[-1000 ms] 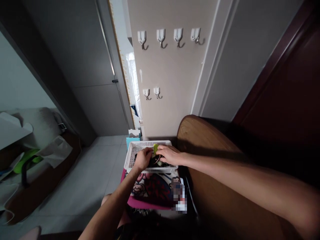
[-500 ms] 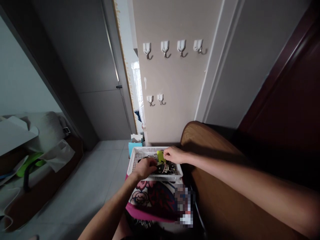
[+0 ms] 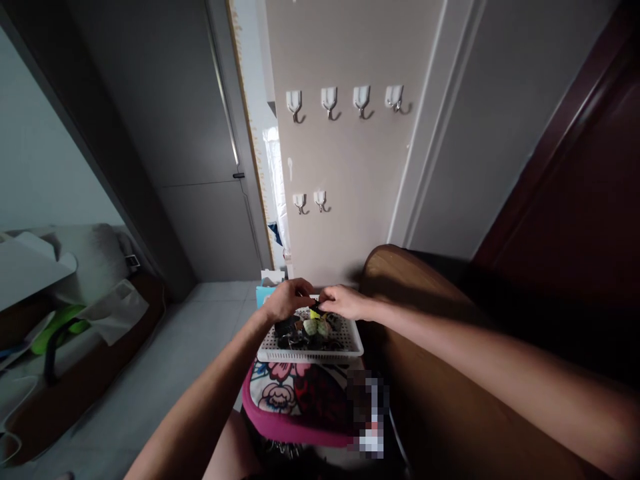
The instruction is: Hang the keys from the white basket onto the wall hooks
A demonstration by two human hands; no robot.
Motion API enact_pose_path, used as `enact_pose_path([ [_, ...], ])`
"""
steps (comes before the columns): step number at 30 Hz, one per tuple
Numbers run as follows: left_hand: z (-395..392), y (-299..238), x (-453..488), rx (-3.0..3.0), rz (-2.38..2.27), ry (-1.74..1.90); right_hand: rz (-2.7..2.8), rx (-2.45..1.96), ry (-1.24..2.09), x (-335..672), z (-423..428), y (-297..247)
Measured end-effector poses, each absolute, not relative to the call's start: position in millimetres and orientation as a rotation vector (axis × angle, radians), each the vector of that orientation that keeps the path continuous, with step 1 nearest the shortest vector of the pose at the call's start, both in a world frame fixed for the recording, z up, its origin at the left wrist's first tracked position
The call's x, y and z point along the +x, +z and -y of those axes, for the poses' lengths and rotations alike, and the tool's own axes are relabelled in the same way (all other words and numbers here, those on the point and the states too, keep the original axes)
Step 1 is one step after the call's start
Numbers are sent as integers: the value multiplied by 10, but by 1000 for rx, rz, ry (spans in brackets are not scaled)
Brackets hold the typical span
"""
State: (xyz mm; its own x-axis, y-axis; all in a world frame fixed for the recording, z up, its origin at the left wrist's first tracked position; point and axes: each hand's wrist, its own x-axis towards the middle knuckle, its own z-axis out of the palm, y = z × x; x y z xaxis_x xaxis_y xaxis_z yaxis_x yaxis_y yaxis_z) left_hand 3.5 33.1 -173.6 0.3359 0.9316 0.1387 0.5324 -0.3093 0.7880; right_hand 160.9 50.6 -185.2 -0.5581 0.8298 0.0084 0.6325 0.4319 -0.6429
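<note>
A white perforated plastic basket (image 3: 311, 351) rests on a pink floral cushion (image 3: 300, 400) in front of me. It holds several small dark items and a yellow-green piece (image 3: 314, 325). My left hand (image 3: 285, 299) and my right hand (image 3: 345, 301) meet just above the basket's far rim. Both have their fingers pinched on a small dark item (image 3: 316, 306) between them; what it is I cannot make out.
On the beige wall panel, a row of white adhesive hooks (image 3: 344, 100) sits above two lower hooks (image 3: 309, 200). A rounded wooden surface (image 3: 435, 373) lies under my right arm. A teal box (image 3: 265, 288) stands behind the basket. Tiled floor and clutter lie at left.
Both hands have risen from inside the basket to its far rim and come together, pinching a small dark item. The yellow-green piece now lies lower among the basket's contents.
</note>
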Motion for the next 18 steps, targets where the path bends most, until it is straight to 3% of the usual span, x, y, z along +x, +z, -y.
enact_pose_path([
  [4, -383, -1565, -97, 1898, -1279, 749, 2178, -1241, 1031, 1613, -510, -1773],
  [10, -410, -1276, -57, 1717, -1201, 1080, 1877, -1139, 1318, 1589, -466, -1582],
  [18, -481, -1273, 185, 1347, -974, 1287, 1791, -1026, 1268, 1594, -470, -1531],
])
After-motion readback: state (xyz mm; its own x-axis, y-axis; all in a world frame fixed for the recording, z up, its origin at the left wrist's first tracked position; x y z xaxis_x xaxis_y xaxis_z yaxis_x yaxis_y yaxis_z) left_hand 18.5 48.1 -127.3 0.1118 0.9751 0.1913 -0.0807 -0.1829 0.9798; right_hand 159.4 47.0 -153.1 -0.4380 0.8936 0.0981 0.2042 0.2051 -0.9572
